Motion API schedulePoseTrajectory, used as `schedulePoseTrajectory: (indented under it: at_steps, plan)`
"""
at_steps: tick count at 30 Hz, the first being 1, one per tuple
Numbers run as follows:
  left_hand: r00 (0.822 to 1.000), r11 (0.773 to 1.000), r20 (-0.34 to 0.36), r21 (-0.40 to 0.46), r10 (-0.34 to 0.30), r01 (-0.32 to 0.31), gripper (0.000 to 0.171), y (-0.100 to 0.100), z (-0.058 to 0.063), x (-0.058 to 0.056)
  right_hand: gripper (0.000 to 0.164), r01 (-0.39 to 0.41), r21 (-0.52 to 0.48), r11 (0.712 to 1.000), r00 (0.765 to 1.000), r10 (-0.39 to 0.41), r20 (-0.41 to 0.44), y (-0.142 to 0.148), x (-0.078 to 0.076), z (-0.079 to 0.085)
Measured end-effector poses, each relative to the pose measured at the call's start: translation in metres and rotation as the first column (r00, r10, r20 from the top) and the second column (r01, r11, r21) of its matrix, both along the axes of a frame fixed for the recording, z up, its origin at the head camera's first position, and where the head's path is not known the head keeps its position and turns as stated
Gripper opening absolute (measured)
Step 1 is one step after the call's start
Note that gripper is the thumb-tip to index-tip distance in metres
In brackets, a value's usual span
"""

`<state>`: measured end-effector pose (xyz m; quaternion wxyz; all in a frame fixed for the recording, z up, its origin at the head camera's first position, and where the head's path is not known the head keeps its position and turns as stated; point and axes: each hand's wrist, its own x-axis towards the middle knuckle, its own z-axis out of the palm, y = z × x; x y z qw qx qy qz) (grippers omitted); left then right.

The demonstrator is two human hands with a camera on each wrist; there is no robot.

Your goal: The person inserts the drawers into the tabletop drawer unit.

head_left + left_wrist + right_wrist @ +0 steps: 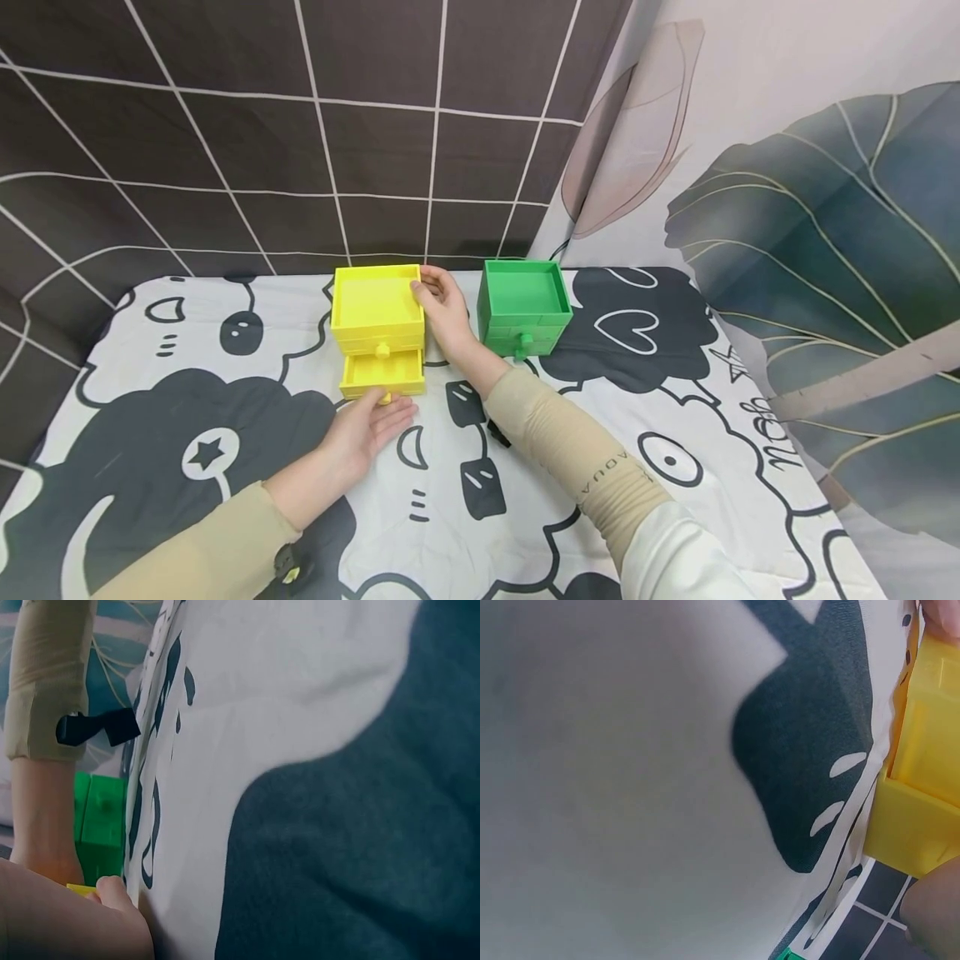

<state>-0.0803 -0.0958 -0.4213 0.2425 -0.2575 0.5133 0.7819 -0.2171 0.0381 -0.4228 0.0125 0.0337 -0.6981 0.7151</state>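
A small yellow drawer box (377, 308) with an open top tray stands on the patterned cloth. Its lower drawer (367, 372) is pulled out toward me, and the drawer's inside looks bare. My left hand (351, 442) is at the front of that drawer, pinching the small knob (386, 399) between thumb and index finger while the other fingers extend to the right. My right hand (447, 317) grips the box's right side, the thumb over the top rim and the fingers toward the back. In the right wrist view the yellow box (911, 825) shows only partly.
A matching green drawer box (525, 304), its drawers closed, stands right of my right hand. Behind both boxes hangs a dark cloth with white grid lines (375, 150). A leaf-patterned curtain (840, 233) is on the right. The black-and-white cloth (510, 575) covers the surface.
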Motion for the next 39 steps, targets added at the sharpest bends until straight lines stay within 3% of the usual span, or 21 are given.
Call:
schedulePoseTrajectory:
  at_steps: [8,18,30,39]
  plan:
    - [1.0,1.0,-0.007,0.01,0.004,-0.004,0.048,0.001,0.003,-0.009,0.038,0.001,-0.008,1.0,1.0,-0.001,-0.002,0.0,0.002,0.002]
    - [1.0,1.0,-0.02,0.025,0.015,-0.015,0.037,-0.002,0.002,-0.025,0.037,0.007,-0.015,1.0,1.0,-0.007,-0.011,0.0,0.003,0.003]
    - [1.0,0.997,-0.001,0.072,0.019,-0.019,0.046,-0.004,0.001,-0.043,0.037,-0.003,0.002,1.0,1.0,0.003,-0.012,0.0,0.002,0.0]
    - [1.0,0.996,-0.014,0.091,-0.004,0.005,0.054,-0.005,0.0,-0.044,0.037,0.0,0.013,1.0,1.0,0.0,-0.014,0.001,0.002,0.001]
